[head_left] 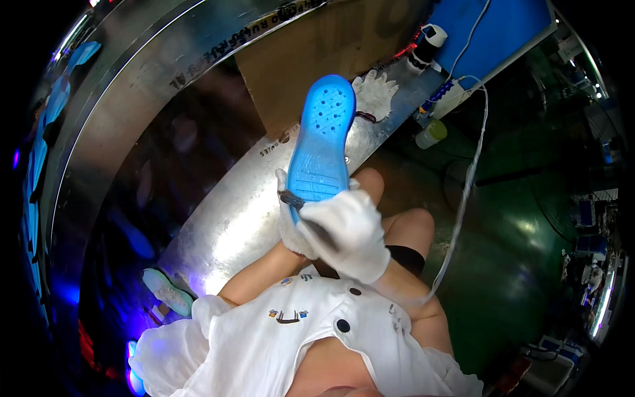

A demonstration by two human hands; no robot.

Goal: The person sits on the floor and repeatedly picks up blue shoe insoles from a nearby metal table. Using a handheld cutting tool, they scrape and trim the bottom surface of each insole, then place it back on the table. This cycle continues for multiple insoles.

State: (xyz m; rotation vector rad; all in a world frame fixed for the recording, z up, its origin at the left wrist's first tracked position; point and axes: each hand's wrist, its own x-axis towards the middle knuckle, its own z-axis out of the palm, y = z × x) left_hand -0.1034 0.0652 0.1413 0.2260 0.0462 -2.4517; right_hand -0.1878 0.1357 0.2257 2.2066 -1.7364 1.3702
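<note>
A bright blue shoe sole is held up in front of me, toe end away, with small holes at the toe and ridges near the heel. My left hand, in a white glove, grips its heel end from beneath and the left side; most of those fingers are hidden. Over the heel, my white-gloved right hand is closed around a brush whose dark tip lies against the sole's left edge. The right hand is slightly blurred, and it covers most of the brush handle.
A metal table lies under my hands, with a spare white glove and brown cardboard beyond. A pale jar and a hanging cable are at right. Several blue soles line the far left; a pale sole sits lower left.
</note>
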